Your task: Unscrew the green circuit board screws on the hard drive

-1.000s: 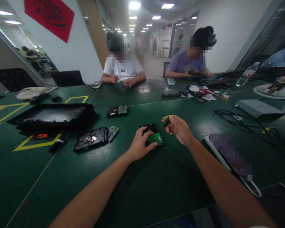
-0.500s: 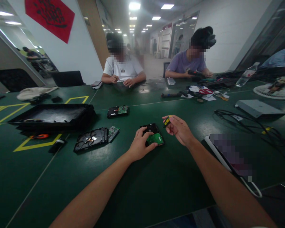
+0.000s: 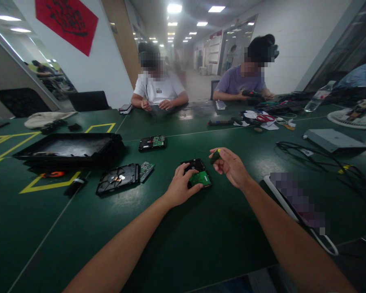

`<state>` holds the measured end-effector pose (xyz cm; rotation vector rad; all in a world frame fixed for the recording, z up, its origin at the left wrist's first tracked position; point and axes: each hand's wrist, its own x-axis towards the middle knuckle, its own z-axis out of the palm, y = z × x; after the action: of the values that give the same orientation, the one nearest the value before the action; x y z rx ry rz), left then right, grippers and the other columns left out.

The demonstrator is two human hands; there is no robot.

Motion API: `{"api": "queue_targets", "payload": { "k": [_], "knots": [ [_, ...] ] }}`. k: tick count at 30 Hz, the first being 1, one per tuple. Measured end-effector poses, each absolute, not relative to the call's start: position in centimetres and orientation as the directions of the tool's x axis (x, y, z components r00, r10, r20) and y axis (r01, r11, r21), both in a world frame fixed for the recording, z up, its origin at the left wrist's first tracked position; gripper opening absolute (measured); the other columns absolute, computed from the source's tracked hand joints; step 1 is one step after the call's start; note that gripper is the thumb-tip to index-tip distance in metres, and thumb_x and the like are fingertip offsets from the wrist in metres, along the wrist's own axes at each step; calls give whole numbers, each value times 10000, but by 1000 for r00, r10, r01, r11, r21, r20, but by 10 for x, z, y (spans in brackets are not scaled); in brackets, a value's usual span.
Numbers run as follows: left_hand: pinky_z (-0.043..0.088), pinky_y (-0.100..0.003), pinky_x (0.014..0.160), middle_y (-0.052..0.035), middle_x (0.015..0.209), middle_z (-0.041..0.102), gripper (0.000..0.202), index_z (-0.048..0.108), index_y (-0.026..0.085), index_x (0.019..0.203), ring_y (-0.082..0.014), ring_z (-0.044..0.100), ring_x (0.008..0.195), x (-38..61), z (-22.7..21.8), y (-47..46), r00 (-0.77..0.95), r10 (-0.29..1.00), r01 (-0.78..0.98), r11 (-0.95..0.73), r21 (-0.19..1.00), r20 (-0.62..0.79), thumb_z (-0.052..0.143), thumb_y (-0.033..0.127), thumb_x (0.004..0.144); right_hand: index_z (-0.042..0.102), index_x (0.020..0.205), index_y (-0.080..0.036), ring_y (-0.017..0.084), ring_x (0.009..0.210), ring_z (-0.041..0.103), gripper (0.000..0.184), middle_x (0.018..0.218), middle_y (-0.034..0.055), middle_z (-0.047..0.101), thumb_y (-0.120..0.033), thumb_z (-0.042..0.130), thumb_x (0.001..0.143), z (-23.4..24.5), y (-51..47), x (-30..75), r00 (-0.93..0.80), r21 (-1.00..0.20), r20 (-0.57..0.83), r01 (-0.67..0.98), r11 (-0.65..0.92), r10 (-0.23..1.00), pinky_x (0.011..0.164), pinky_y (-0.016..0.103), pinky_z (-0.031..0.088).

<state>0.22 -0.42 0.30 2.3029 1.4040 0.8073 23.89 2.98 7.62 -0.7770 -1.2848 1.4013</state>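
Resting on the green table (image 3: 201, 244), the left hand (image 3: 179, 188) clamps the hard drive (image 3: 197, 173) with its green circuit board up; just right of the drive, the right hand (image 3: 232, 167) pinches a small yellow-black tool (image 3: 215, 156).

Both arms are bare. The left forearm (image 3: 125, 252) comes in from 7 o'clock and runs toward 1 o'clock, wrist straight. The left hand (image 3: 179, 189) lies palm down, fingers curled forward in a grip and thumb stretched toward 3 o'clock. The right forearm (image 3: 286, 240) comes in from 5 o'clock and points toward 11 o'clock. The right hand (image 3: 232, 167) is raised at 2 o'clock of the left, apart from it, with thumb and fingertips pinched together toward 9 o'clock.
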Motion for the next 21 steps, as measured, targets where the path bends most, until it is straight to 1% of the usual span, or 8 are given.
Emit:
{"api": "queue_targets", "payload": {
  "k": [4,7,10,13,18,21],
  "knots": [
    [329,-624,1221,-128,1599,372,514,611,299,1368,-389,274,1542,2,3,-4,352,887,700,-461,546,298,740,516,920,738,1076,-235,110,633,581,331,1007,45,689,-526,717,920,76,30,239,-259,-960,174,-260,105,950,489,239,384],
    [330,-615,1223,-131,1599,376,519,613,295,1368,-388,282,1538,3,4,-4,350,887,696,-462,550,302,747,509,915,738,1045,-229,116,654,605,308,1075,57,699,-512,709,927,76,30,239,-264,-954,173,-284,95,949,526,252,430],
    [330,-608,1225,-136,1593,379,519,611,284,1368,-384,289,1534,3,5,-5,356,884,695,-468,547,303,742,507,918,731,1049,-220,131,659,620,339,1109,79,724,-536,655,952,76,30,239,-279,-945,179,-316,85,943,556,275,464],
    [333,-610,1222,-138,1594,373,515,611,280,1368,-384,280,1538,3,6,-6,358,885,697,-465,546,298,737,505,921,724,1059,-213,136,652,617,360,1073,90,741,-547,633,962,76,30,239,-286,-948,173,-307,81,942,528,263,432],
    [328,-618,1224,-127,1601,374,516,611,292,1372,-384,269,1545,2,6,-5,353,891,704,-454,546,286,733,513,922,724,1069,-230,115,609,577,319,1009,60,724,-518,692,933,77,29,238,-258,-957,168,-274,95,951,470,235,354],
    [325,-624,1223,-135,1599,374,520,613,287,1371,-387,268,1545,2,5,-5,351,891,704,-453,546,287,735,515,921,735,1107,-239,110,586,573,327,959,47,704,-513,699,932,77,29,239,-263,-960,162,-265,90,951,457,232,337]
  ]
}}
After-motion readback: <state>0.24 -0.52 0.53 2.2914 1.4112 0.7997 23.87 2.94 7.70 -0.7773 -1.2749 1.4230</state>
